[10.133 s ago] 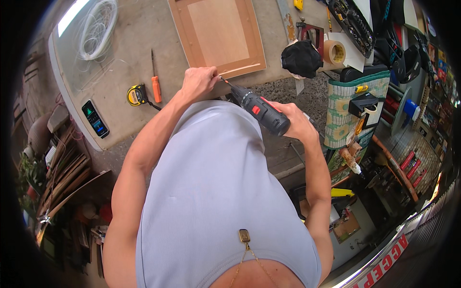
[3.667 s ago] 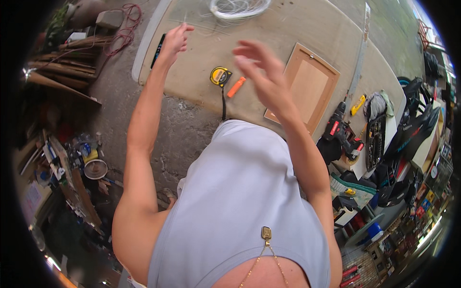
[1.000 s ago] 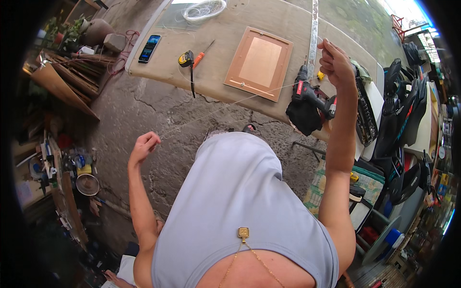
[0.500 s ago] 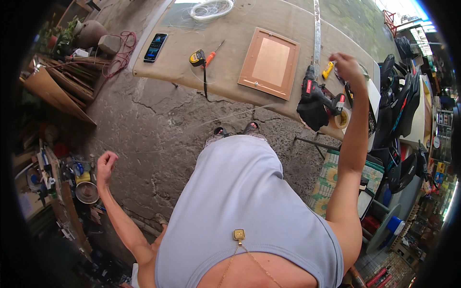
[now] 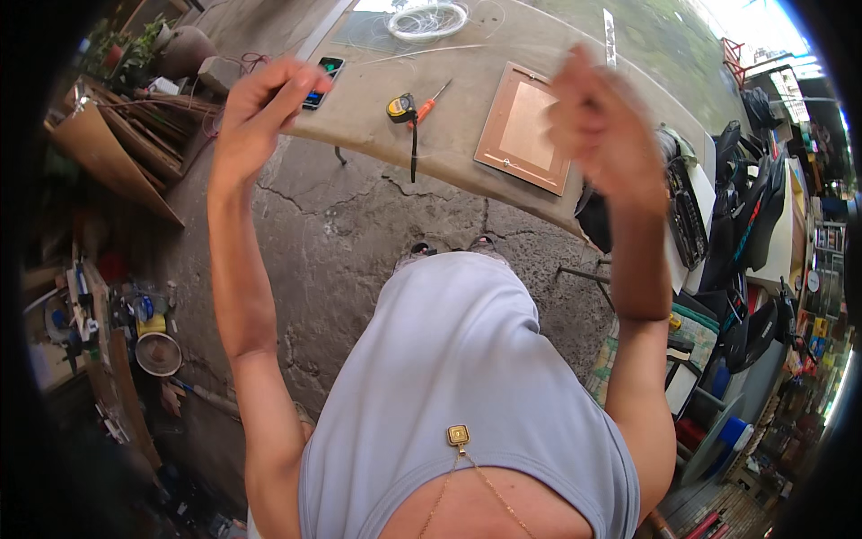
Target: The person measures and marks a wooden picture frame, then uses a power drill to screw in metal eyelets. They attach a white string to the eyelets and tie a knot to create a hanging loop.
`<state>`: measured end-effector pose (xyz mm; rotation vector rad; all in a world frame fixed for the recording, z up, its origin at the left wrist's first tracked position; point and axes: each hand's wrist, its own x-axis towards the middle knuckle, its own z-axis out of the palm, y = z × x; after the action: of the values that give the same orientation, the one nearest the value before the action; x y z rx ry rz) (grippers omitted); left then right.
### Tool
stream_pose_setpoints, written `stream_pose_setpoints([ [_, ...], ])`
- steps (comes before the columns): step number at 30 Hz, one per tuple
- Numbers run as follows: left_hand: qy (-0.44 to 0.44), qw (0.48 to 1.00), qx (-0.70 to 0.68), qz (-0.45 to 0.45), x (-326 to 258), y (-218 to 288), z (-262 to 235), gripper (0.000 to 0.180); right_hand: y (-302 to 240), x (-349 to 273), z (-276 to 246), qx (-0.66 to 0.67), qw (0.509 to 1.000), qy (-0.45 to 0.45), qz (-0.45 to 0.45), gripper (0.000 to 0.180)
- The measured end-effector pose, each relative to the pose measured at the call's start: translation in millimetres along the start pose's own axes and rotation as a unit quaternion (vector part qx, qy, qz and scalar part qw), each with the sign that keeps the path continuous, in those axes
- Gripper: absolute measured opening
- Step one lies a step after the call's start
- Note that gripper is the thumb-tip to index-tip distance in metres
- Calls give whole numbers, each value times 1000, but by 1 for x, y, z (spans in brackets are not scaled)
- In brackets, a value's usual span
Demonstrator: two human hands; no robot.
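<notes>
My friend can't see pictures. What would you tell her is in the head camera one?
Seen from above, a person raises both hands, left hand and blurred right hand, in front of a long workbench; whether they hold anything cannot be told. On the bench lie a wooden framed panel, a yellow tape measure, an orange-handled screwdriver, a phone and a coil of white cord.

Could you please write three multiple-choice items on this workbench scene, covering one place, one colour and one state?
1. Where does the tape measure lie?
A. On the workbench
B. On the ground
C. In a hand

2. What colour is the screwdriver handle?
A. Blue
B. Orange
C. Green

3. How are the left hand and right hand?
A. Resting on the bench
B. Gripping a drill
C. Raised in the air

Answers: 1 A, it sits on the bench beside the screwdriver; 2 B, the handle shows orange; 3 C, both are lifted, the right blurred.
</notes>
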<state>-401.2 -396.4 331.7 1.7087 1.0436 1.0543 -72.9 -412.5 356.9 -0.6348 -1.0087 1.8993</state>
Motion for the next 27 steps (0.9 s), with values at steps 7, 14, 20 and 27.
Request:
stream_pose_setpoints([
  [7,-7,973,-143,-180,-29,-98,41,25,-66,-23,-52,23,988,3,-150,32],
  [14,-21,916,-354,-189,1,-109,223,20,-47,23,-55,101,970,61,-212,28],
  [20,-156,859,-405,-274,-5,-116,288,18,-56,76,-138,44,947,220,-229,25],
  [27,96,921,-180,-330,-12,-211,291,22,-35,120,-361,-79,972,201,97,21],
])
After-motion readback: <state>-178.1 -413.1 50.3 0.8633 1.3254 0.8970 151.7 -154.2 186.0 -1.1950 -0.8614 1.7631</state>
